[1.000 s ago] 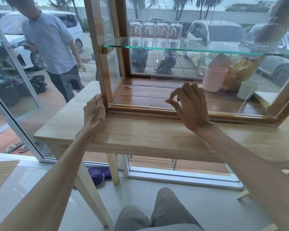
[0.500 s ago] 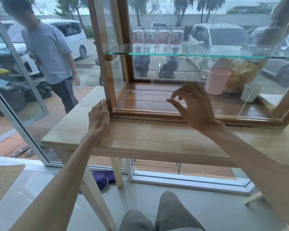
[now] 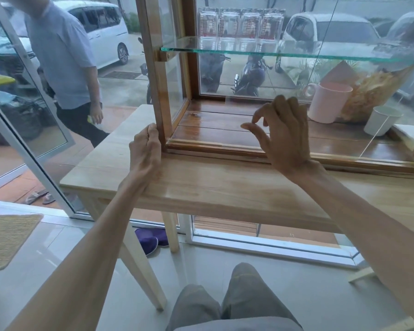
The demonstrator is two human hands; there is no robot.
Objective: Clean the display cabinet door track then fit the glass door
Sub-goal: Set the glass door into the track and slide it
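A wooden display cabinet stands on a pale wooden table (image 3: 225, 187). Its bottom door track (image 3: 213, 148) runs along the front sill. My left hand (image 3: 145, 154) is wrapped around the foot of the cabinet's left front post (image 3: 153, 68). My right hand (image 3: 282, 137) is raised just above the track, fingers spread, thumb and forefinger apart, with nothing visible in it. A thin slanted edge of a clear pane (image 3: 373, 137) shows at the right. I cannot tell whether my right hand touches the glass.
Inside the cabinet are a glass shelf (image 3: 273, 53) bearing clear jars (image 3: 242, 25), a pink mug (image 3: 330, 101), a white cup (image 3: 380, 120) and a bag of snacks (image 3: 373, 91). A person (image 3: 62, 56) walks outside the window. Purple slippers (image 3: 151, 240) lie under the table.
My right hand has lifted off the front sill and its fingers have spread. My left hand stays on the post. The person outside has walked to the right.
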